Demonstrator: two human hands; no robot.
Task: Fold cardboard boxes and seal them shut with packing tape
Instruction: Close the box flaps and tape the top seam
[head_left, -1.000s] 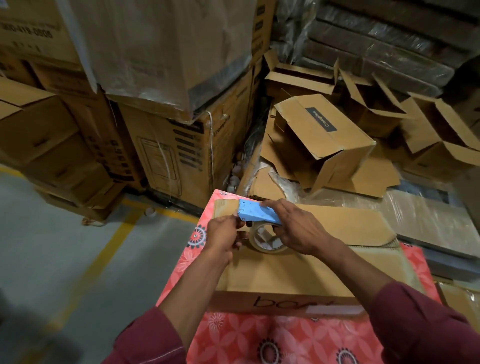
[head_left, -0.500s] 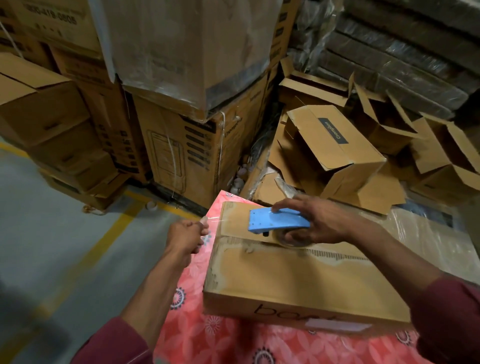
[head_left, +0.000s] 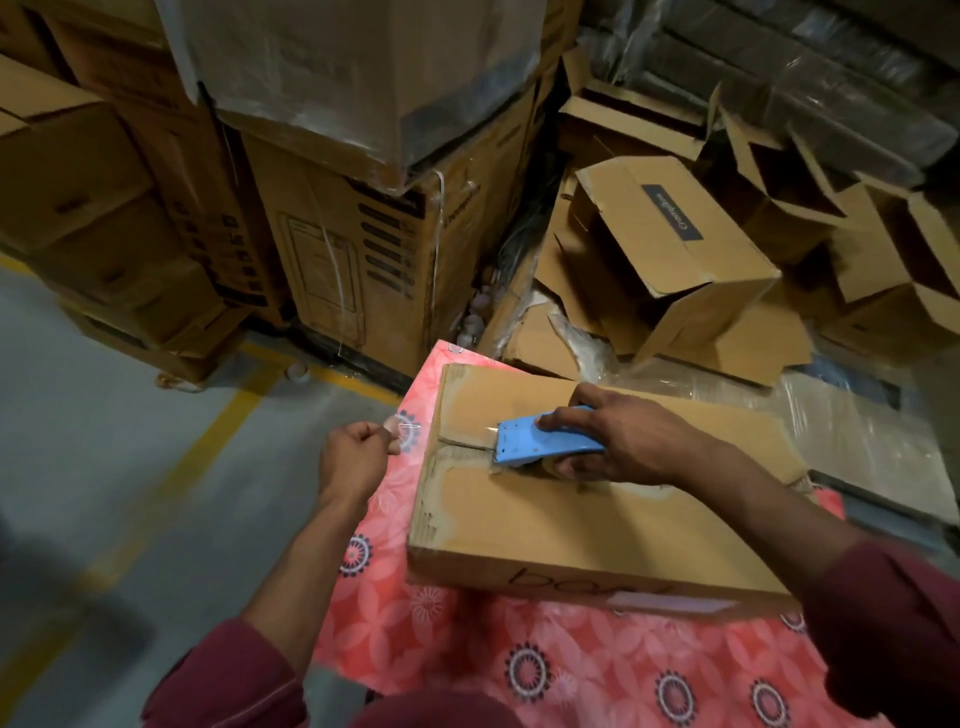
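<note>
right hand (head_left: 618, 441) grips dispenser (head_left: 540, 441) on box (head_left: 545, 514) seam | left hand (head_left: 356, 457) fisted, pinching tape end (head_left: 400, 427) off left edge | risk — slack tape wrinkles, drifts off seam

A blue tape dispenser (head_left: 540, 440) is gripped by the right hand (head_left: 621, 441) on the cardboard box (head_left: 561, 514) at centre frame; the tape end (head_left: 402, 427) is pinched by the left hand (head_left: 353, 457).

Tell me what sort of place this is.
Most likely a warehouse or packing area: stacked, plastic-wrapped cartons, a heap of empty open boxes, and a yellow line painted on the concrete floor.
</note>
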